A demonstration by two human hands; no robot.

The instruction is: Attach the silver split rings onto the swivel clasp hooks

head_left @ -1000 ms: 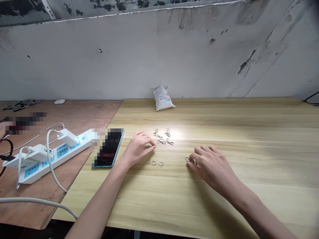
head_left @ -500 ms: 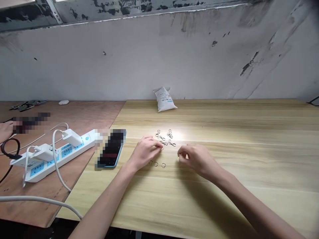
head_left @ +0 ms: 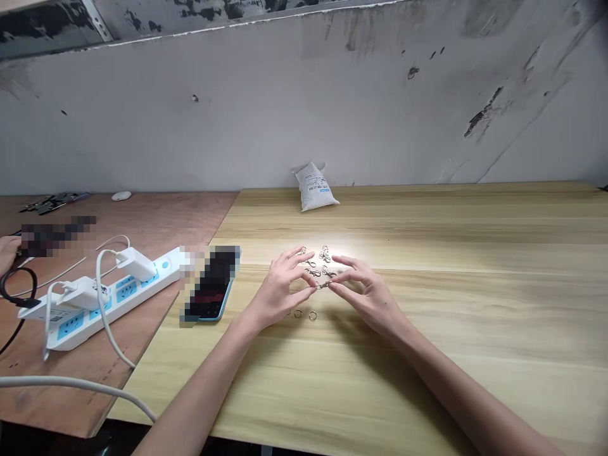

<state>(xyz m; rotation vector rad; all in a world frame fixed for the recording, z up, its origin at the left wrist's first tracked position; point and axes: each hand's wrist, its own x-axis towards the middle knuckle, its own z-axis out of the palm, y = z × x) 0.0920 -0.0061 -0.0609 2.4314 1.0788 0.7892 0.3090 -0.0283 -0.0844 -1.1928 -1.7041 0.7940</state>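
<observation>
Silver clasp (head_left: 323, 285) seems pinched between the fingertips of both hands, tiny at this size; left hand (head_left: 276, 293) and right hand (head_left: 369, 297) meet over the pale wooden table (head_left: 427, 380), beside more clasps (head_left: 314, 263) and loose rings (head_left: 298, 313); fiddly, needs steady fingers.

Workshop-style room: scuffed plaster wall (head_left: 285, 114), plywood bench (head_left: 199, 215), pale wooden worktable (head_left: 427, 316), power strip (head_left: 126, 292).

The pale wooden tabletop (head_left: 456, 329) is leaving free passage beyond the right hand (head_left: 368, 297), while a blue-edged black smartphone (head_left: 211, 285) is standing just left of the left hand (head_left: 280, 294).
</observation>
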